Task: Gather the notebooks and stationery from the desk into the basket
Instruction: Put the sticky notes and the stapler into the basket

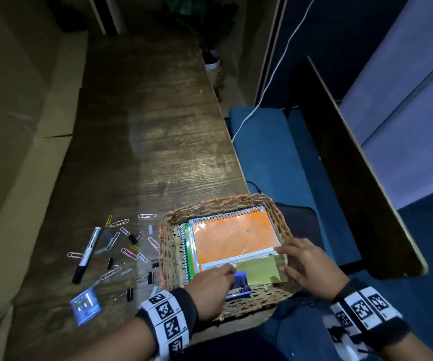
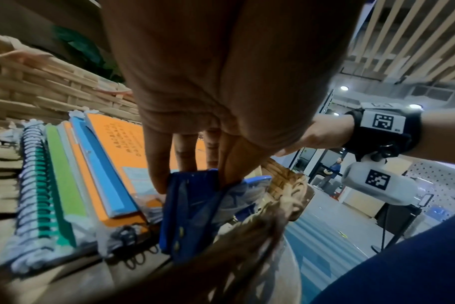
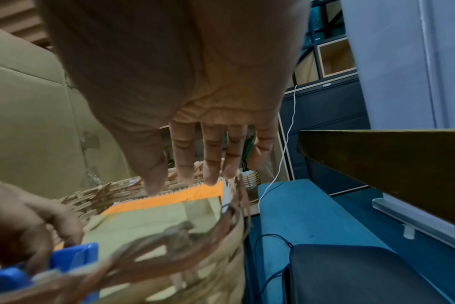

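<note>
A woven wicker basket (image 1: 173, 246) sits at the near edge of a dark wood-grain desk (image 1: 158, 126), partly overhanging it; inside lie stacked spiral-bound notebooks, the top one orange (image 1: 233, 238) under a glossy clear cover, with green and blue covers (image 2: 65, 181) showing at its left edge, and a flat olive-yellow sheet (image 1: 259, 272) across the near end. The left hand (image 1: 210, 285) reaches down inside the basket's near wall, its thumb and fingers curled round a small blue plastic box (image 2: 190, 209); the right hand (image 1: 306, 259) rests with fingers straight and spread on the olive sheet and the notebook's edge, gripping nothing. Left of the basket, the desk carries scattered stationery: coloured wire paper clips (image 1: 129, 252), black binder clips (image 1: 149, 277), a black-and-white marker (image 1: 86, 255) lying lengthwise, and a small blue packet (image 1: 85, 306), blurred; all lie apart from the basket. Beyond the desk's far end stands a potted plant (image 1: 214, 66) in a ribbed holder; to the right runs blue upholstered seating (image 1: 267, 152) crossed by a white cable (image 1: 275, 82), beside a dark board (image 1: 353, 165).
</note>
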A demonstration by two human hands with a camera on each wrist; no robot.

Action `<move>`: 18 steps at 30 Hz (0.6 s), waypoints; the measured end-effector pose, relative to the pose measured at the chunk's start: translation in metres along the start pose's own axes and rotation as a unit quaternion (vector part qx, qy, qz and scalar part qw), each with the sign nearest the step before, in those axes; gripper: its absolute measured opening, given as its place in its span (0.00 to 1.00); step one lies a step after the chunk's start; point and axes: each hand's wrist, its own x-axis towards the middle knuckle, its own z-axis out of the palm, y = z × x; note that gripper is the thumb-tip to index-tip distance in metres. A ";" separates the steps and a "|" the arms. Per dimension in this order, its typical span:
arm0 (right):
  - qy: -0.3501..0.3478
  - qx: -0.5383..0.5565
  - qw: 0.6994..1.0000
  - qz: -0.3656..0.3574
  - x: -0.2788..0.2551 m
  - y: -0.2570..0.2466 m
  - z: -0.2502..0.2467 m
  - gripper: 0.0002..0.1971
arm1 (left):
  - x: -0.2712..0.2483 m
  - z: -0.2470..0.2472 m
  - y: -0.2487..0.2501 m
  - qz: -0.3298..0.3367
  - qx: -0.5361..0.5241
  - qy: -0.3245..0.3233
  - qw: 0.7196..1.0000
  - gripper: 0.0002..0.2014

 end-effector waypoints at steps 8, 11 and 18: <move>-0.017 -0.073 0.997 -0.012 0.001 -0.020 -0.003 0.22 | -0.046 -0.021 -0.023 -0.034 -0.032 -0.024 0.999 0.19; -0.003 -0.076 0.997 -0.034 0.007 -0.044 -0.023 0.22 | -0.087 -0.040 -0.053 -0.061 -0.126 0.094 0.986 0.22; -0.029 0.008 0.988 -0.154 0.065 -0.180 -0.053 0.22 | -0.169 -0.047 -0.198 -0.365 -0.241 0.278 0.855 0.12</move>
